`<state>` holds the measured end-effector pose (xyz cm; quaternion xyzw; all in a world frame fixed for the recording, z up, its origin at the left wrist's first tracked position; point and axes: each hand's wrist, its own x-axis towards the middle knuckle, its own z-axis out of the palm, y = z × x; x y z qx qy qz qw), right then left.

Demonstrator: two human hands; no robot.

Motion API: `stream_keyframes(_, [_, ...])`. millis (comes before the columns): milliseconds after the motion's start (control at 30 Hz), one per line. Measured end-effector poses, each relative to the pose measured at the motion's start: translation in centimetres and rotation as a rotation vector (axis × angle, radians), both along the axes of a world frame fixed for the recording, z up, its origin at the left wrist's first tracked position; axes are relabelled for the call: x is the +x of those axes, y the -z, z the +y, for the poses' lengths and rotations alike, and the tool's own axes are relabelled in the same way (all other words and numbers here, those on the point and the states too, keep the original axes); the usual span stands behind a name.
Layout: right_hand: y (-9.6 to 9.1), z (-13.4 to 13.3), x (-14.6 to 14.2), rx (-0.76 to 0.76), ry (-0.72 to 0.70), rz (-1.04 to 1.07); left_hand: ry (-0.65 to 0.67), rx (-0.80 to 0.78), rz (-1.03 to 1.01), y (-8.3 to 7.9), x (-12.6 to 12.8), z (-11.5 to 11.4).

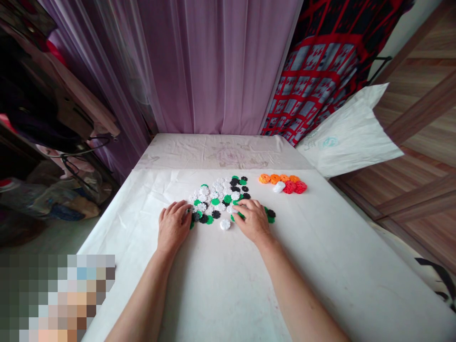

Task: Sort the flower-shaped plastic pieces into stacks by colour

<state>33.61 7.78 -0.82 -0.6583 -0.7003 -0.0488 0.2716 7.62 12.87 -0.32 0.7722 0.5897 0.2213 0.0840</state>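
A pile of small white, green and black plastic discs [219, 197] lies on the white table cover [228, 275]. My left hand [174, 225] rests palm down at the pile's left edge, fingers together over a few discs. On the pile's right side my right hand [252, 219] lies with curled fingers touching discs; whether it grips one is hidden. One white disc [224, 224] sits alone between the hands. A separate row of orange and red discs [285, 183] with one white piece lies further right and back.
A purple curtain [213, 66] hangs behind the table. A red and black patterned cloth [320, 71] and a white plastic bag [349, 133] are at the back right. Cluttered shelving [46, 118] stands to the left, wooden panels [420, 166] to the right.
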Motion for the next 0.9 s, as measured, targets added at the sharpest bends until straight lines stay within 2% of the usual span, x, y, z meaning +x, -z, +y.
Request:
stream_keyframes(100, [0.2, 0.2, -0.1, -0.029, -0.014, 0.001, -0.002, 0.009, -0.003, 0.0, 0.0, 0.0])
stream_keyframes(333, [0.9, 0.1, 1.2, 0.042, 0.103, 0.019, -0.006, 0.013, -0.003, 0.3, -0.1, 0.0])
stream_keyframes(600, [-0.2, -0.4, 0.1, -0.043, 0.236, -0.057, 0.001, 0.001, 0.010, 0.1, 0.0, 0.0])
stream_keyframes(767, [-0.1, -0.2, 0.2, -0.085, 0.252, -0.027, 0.003, 0.003, 0.014, -0.1, 0.1, -0.2])
stream_keyframes(900, [0.6, 0.1, 0.4, -0.063, 0.227, -0.021, -0.005, -0.002, 0.011, -0.2, 0.1, -0.2])
